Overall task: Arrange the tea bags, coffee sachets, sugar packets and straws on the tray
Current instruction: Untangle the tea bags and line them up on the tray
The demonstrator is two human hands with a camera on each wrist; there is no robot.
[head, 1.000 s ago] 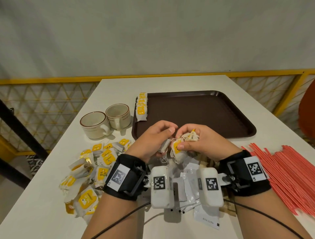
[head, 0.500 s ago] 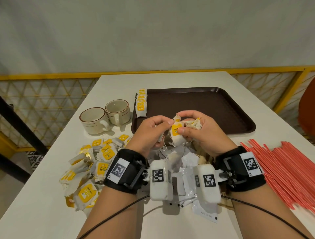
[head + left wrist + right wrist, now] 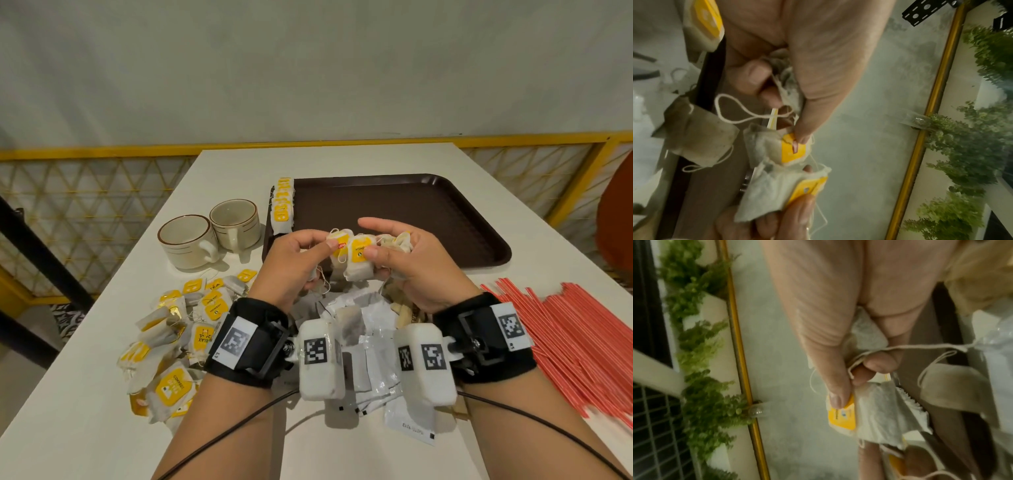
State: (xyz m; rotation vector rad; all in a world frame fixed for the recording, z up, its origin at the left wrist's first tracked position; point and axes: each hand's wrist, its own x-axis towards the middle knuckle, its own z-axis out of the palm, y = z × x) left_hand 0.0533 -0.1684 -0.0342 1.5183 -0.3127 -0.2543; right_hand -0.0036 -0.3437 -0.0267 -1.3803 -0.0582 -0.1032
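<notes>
Tea bags (image 3: 358, 255), small bunch: pinched between left hand (image 3: 294, 263) and right hand (image 3: 407, 263) above near edge of tray (image 3: 445, 219); advisably square tags, free tangled strings, then lay beside row of tea bags (image 3: 283, 205) at tray's left edge.

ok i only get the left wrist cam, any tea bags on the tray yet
observer: yes, a row of tea bags lies along the left edge of the tray.
operator: where are the straws
observer: heaped on the table to the right of the right hand, the straws are all off the tray.
operator: and the loose bags
observer: a pile sits on the table left of the left hand, just in front of two cups.
</notes>
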